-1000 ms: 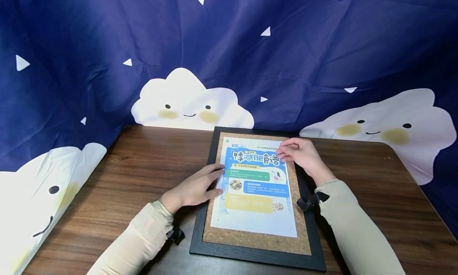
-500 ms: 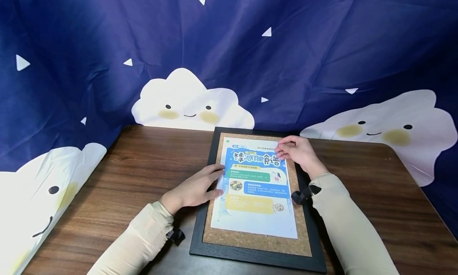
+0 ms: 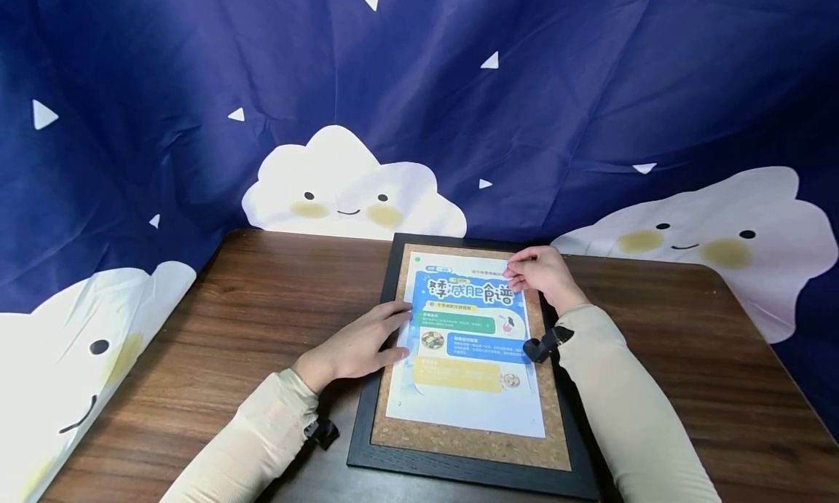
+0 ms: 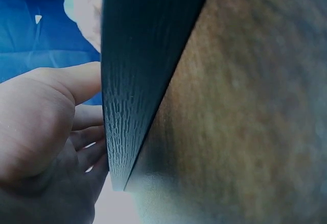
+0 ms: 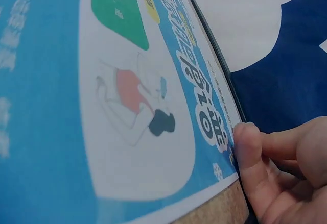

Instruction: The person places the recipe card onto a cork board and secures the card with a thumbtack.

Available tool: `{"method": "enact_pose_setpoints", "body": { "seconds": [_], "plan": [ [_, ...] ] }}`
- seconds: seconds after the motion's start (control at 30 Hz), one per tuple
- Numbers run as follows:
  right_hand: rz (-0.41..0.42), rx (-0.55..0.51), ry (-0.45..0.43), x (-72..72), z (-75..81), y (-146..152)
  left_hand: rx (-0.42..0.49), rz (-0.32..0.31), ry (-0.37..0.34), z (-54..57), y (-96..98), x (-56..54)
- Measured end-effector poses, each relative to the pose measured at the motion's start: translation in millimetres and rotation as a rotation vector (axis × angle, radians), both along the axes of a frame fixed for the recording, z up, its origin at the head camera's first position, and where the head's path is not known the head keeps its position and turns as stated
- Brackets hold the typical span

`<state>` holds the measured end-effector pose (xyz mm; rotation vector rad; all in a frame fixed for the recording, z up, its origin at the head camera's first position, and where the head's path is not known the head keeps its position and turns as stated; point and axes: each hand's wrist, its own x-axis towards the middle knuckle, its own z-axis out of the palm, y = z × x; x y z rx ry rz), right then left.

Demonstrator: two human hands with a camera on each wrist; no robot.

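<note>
A printed poster (image 3: 462, 408) with blue, green and yellow blocks lies on a cork board (image 3: 468, 437) in a black frame (image 3: 472, 475). At its top left corner is a small green dot-like pin head (image 3: 417, 259). My left hand (image 3: 357, 343) rests across the frame's left side, fingers extended to the poster's left edge. In the left wrist view its palm and fingers sit along the outer side of the frame (image 4: 133, 81). My right hand (image 3: 544, 274) pinches at the poster's top right corner, thumb and fingers together; I cannot tell what is between them.
The framed board lies on a dark brown wooden table (image 3: 275, 299). A navy curtain (image 3: 419, 73) with white clouds and triangles hangs right behind the table's back edge. Black straps with small devices (image 3: 547, 343) sit at both wrists.
My right wrist and forearm have swung a little to the left, while the fingertips stay at the poster's top right corner. The left hand, poster and board hold their places.
</note>
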<state>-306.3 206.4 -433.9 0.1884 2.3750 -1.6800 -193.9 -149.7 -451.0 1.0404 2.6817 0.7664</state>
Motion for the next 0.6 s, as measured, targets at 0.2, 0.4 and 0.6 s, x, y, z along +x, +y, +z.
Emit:
{"method": "enact_pose_setpoints", "body": {
  "seconds": [0.2, 0.4, 0.6],
  "plan": [
    [-0.028, 0.046, -0.045, -4.2, 4.4, -6.1, -0.019, 0.025, -0.032, 1.2, 1.8, 0.6],
    [-0.053, 0.035, -0.086, -8.1, 7.5, -10.1, 0.021, 0.001, 0.001, -11.6, -3.1, -4.3],
    [-0.058, 0.038, -0.103, -8.8, 8.3, -8.9, -0.012, 0.025, -0.036, 0.5, 1.5, 0.7]
  ]
}}
